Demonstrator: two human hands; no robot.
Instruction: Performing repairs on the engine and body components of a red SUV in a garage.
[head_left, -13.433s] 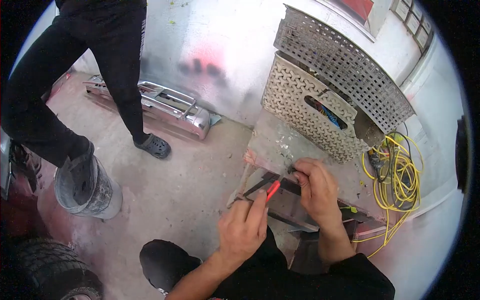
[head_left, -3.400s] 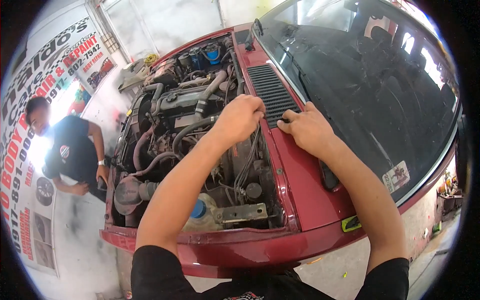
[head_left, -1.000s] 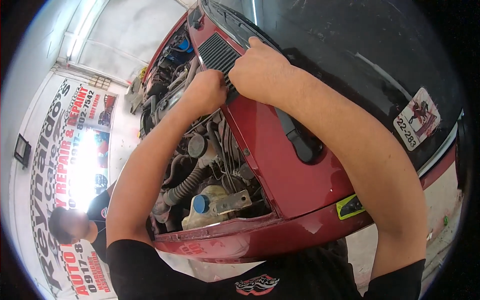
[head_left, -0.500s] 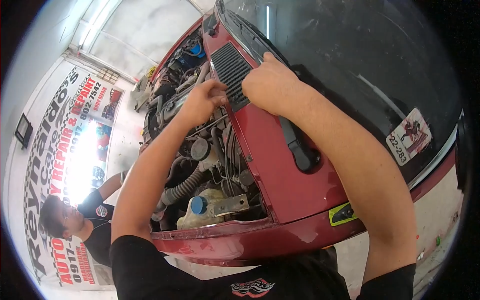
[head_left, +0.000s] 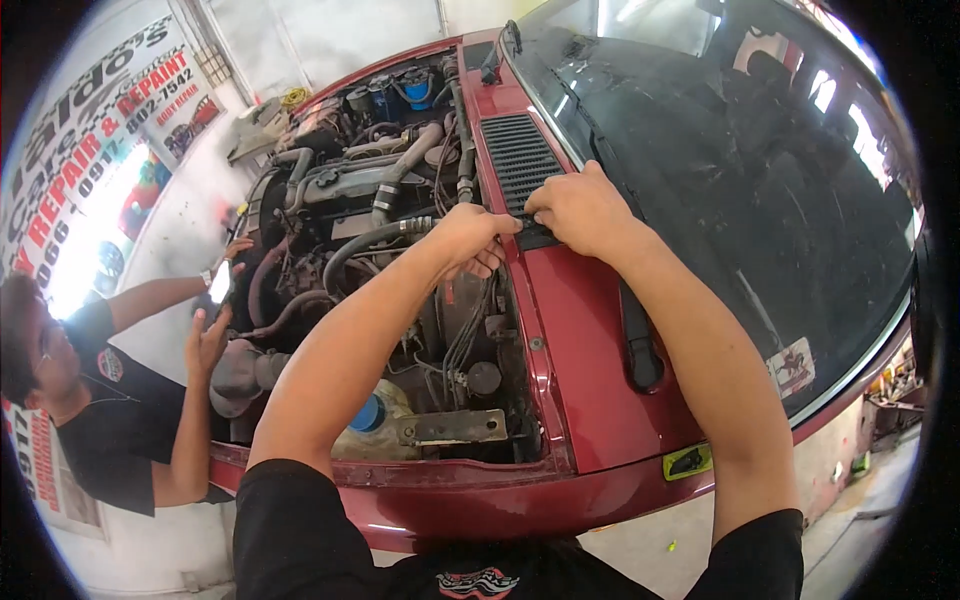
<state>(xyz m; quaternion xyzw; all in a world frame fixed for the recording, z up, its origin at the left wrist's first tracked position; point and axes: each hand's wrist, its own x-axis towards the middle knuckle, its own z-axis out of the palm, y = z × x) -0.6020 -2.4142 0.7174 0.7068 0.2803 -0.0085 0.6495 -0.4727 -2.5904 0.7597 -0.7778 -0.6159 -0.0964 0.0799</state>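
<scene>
The black slatted vent grille lies in the red cowl panel below the windscreen. My left hand is at the grille's lower left edge, index finger touching there and the other fingers bent, apart, over the engine bay. My right hand bends over the grille's lower end, thumb and fingers drawn in; whatever they may grip is hidden. A black wiper arm runs under my right forearm.
The open engine bay holds hoses and a blue-capped tank. The dark windscreen fills the right. A co-worker at left holds a lit phone. A bannered wall stands behind.
Earliest, I held a red-handled tool beside plastic crates; now both hands are at the car. Since half a second ago the view has tilted, and the co-worker's phone has come into sight.
</scene>
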